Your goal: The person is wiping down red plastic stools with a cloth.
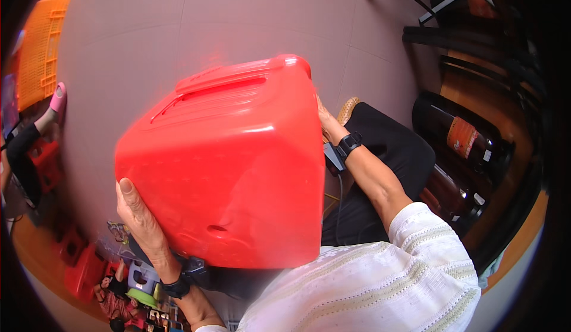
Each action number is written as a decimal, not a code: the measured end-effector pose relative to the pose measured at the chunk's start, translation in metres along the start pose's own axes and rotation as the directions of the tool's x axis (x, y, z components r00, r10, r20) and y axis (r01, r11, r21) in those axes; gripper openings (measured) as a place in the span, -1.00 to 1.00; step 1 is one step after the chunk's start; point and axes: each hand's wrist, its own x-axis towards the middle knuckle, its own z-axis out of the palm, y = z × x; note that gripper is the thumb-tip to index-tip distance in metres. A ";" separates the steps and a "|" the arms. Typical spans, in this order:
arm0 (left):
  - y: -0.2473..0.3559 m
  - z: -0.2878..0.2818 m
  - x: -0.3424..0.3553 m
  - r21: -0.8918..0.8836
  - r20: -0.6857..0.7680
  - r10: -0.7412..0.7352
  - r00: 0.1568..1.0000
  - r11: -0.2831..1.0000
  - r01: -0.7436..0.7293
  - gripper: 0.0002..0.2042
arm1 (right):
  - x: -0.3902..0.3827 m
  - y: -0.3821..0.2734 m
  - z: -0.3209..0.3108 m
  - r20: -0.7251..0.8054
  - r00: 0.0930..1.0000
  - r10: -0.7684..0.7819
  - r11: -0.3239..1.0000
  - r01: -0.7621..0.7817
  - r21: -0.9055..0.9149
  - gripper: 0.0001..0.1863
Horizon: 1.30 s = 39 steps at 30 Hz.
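Note:
A large, glossy red plastic stool (226,171), box-shaped with rounded corners, fills the middle of the view, tilted in front of my body. The face toward me has faint raised dots and a small oval hole; a ribbed panel shows on its far upper side. My left hand (141,222) grips its lower left edge, thumb lying along the face and the other fingers hidden behind. Against the right side is my right hand (324,121), its fingers mostly hidden by the stool. Both wrists wear black straps, and a small grey device with a cable hangs near the right one.
Dark bottles with an orange label (464,139) lie at the right, below metal-framed furniture (450,2). An orange crate (43,52) and another person's pink shoe (58,98) are at the left. More red stools (83,272) and a person (113,302) appear lower left.

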 end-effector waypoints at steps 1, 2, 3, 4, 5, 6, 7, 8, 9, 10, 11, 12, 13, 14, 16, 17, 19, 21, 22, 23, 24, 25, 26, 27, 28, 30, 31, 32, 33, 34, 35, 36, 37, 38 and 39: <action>0.000 -0.004 -0.013 -0.003 -0.005 0.004 1.000 1.000 -0.004 -0.38 | -0.015 0.004 -0.003 0.010 1.000 0.005 1.000 -0.005 0.016 -0.23; -0.001 -0.006 -0.025 -0.066 -0.011 0.002 1.000 0.998 -0.003 -0.39 | -0.031 0.007 -0.007 0.019 1.000 0.007 0.999 -0.007 0.032 -0.23; 0.005 -0.014 -0.040 -0.118 -0.033 0.001 0.999 0.993 -0.005 -0.40 | -0.048 0.008 -0.002 0.046 0.999 0.013 0.999 -0.016 0.051 -0.23; 0.008 -0.013 -0.047 -0.126 -0.035 0.011 0.999 0.992 -0.016 -0.40 | -0.070 -0.010 0.001 0.089 0.994 0.066 0.996 -0.070 0.046 -0.29; 0.012 -0.010 -0.053 -0.111 -0.027 0.036 0.999 0.993 -0.039 -0.39 | -0.085 -0.014 -0.001 0.085 0.995 0.053 0.997 -0.057 0.044 -0.29; 0.019 -0.006 -0.055 -0.100 -0.023 0.084 0.996 0.991 -0.086 -0.39 | -0.094 -0.025 0.002 0.094 0.994 0.053 0.991 -0.063 0.117 -0.31; 0.013 0.001 -0.050 -0.123 0.002 0.132 0.991 0.984 -0.131 -0.39 | -0.098 -0.025 0.000 0.079 0.996 0.036 0.978 -0.051 0.202 -0.33; 0.006 0.008 -0.045 -0.049 0.006 0.155 0.988 0.987 -0.155 -0.36 | -0.100 -0.027 -0.002 0.050 0.999 -0.018 0.975 0.007 0.220 -0.33; -0.004 0.016 -0.044 0.027 0.010 0.176 0.984 0.984 -0.177 -0.33 | -0.098 -0.024 -0.005 0.111 0.989 -0.097 0.971 0.070 0.227 -0.34; -0.009 0.027 -0.056 0.002 0.041 0.210 0.977 0.978 -0.211 -0.33 | -0.104 -0.023 -0.015 0.166 0.972 -0.165 0.966 0.125 0.227 -0.34; -0.003 0.042 -0.068 0.168 0.005 0.243 0.970 0.956 -0.240 -0.29 | -0.110 -0.022 -0.038 0.168 0.968 -0.187 0.969 0.154 0.192 -0.35; -0.004 0.034 -0.083 0.369 -0.086 0.250 0.964 0.907 -0.203 -0.25 | -0.185 -0.049 0.008 0.056 0.983 -0.176 0.983 0.178 -0.033 -0.35; 0.029 0.053 -0.107 0.305 0.007 0.319 0.948 0.902 -0.306 -0.25 | -0.174 -0.041 -0.058 0.098 0.972 -0.211 0.977 0.208 0.044 -0.33; 0.030 0.042 -0.123 0.300 0.004 0.281 0.960 0.915 -0.269 -0.24 | -0.217 -0.055 -0.043 0.199 0.963 -0.182 0.982 0.187 -0.008 -0.25; 0.035 0.035 -0.150 0.286 0.062 0.288 0.956 0.912 -0.294 -0.21 | -0.241 -0.043 -0.059 0.162 0.946 -0.279 0.938 0.305 -0.163 -0.10; 0.028 0.030 -0.158 0.268 0.074 0.315 0.946 0.908 -0.323 -0.21 | -0.266 -0.042 -0.054 0.170 0.967 -0.189 0.949 0.224 -0.221 -0.10; 0.013 0.014 -0.169 0.330 0.035 0.311 0.950 0.893 -0.305 -0.17 | -0.377 -0.049 -0.026 0.400 0.906 -0.141 0.971 0.206 -0.125 -0.11; 0.012 0.013 -0.191 0.296 0.076 0.355 0.932 0.884 -0.362 -0.13 | -0.406 -0.012 -0.038 0.480 0.839 -0.254 0.952 0.306 -0.030 -0.12; 0.004 0.004 -0.190 0.306 0.083 0.365 0.927 0.876 -0.372 -0.16 | -0.436 -0.003 -0.028 0.414 0.861 -0.296 0.936 0.348 -0.054 -0.15; -0.006 -0.004 -0.189 0.320 0.086 0.370 0.925 0.869 -0.377 -0.18 | -0.461 -0.001 -0.021 0.437 0.848 -0.298 0.930 0.361 -0.066 -0.15; -0.019 -0.006 -0.196 0.109 0.193 0.402 0.895 0.898 -0.427 -0.23 | -0.490 0.013 -0.018 0.300 0.896 -0.328 0.935 0.353 -0.034 -0.13; -0.033 -0.011 -0.200 -0.102 0.268 0.448 0.853 0.894 -0.437 -0.28 | -0.511 0.029 -0.013 0.176 0.923 -0.341 0.938 0.347 -0.003 -0.11; -0.058 -0.009 -0.203 -0.268 0.219 0.550 0.806 0.828 -0.492 -0.31 | -0.523 0.041 -0.012 0.131 0.937 -0.325 0.942 0.333 -0.049 -0.10; -0.090 -0.033 -0.203 -0.392 0.120 0.632 0.766 0.739 -0.548 -0.34 | -0.526 0.050 0.003 0.131 0.946 -0.296 0.946 0.310 -0.099 -0.10; -0.102 -0.028 -0.207 -0.444 0.284 0.565 0.775 0.794 -0.415 -0.37 | -0.514 0.067 -0.011 0.150 0.912 -0.383 0.908 0.401 -0.122 -0.08; -0.127 -0.035 -0.244 -0.481 0.455 0.413 0.789 0.860 -0.172 -0.39 | -0.482 0.093 -0.037 0.209 0.879 -0.429 0.882 0.458 -0.113 -0.14; -0.135 -0.041 -0.271 -0.492 0.467 0.332 0.819 0.868 -0.072 -0.37 | -0.475 0.099 -0.041 0.250 0.886 -0.390 0.902 0.422 -0.089 -0.21; -0.140 -0.049 -0.286 -0.425 0.424 0.392 0.816 0.882 -0.203 -0.34 | -0.488 0.096 -0.030 0.221 0.907 -0.359 0.900 0.399 -0.174 -0.23; -0.140 -0.052 -0.294 -0.346 0.400 0.455 0.796 0.879 -0.328 -0.30 | -0.510 0.086 -0.017 0.177 0.924 -0.340 0.891 0.377 -0.254 -0.26; -0.144 -0.055 -0.301 -0.243 0.363 0.410 0.837 0.909 -0.340 -0.23 | -0.524 0.084 -0.010 0.166 0.928 -0.333 0.898 0.366 -0.245 -0.25; -0.163 -0.058 -0.302 -0.280 0.290 0.436 0.852 0.890 -0.360 -0.16 | -0.530 0.084 0.000 0.170 0.932 -0.319 0.904 0.354 -0.239 -0.24; -0.179 -0.058 -0.296 -0.315 0.285 0.450 0.846 0.878 -0.361 -0.14 | -0.514 0.091 -0.005 0.269 0.890 -0.368 0.866 0.433 -0.250 -0.22; -0.185 -0.059 -0.289 -0.352 0.290 0.470 0.833 0.862 -0.364 -0.11 | -0.493 0.096 -0.014 0.354 0.837 -0.416 0.822 0.513 -0.247 -0.20; -0.170 -0.061 -0.297 -0.353 0.353 0.452 0.819 0.875 -0.331 -0.11 | -0.486 0.094 -0.023 0.351 0.838 -0.417 0.825 0.511 -0.241 -0.20; -0.153 -0.062 -0.304 -0.421 0.371 0.462 0.806 0.857 -0.297 -0.14 | -0.483 0.091 -0.030 0.332 0.860 -0.388 0.845 0.476 -0.245 -0.21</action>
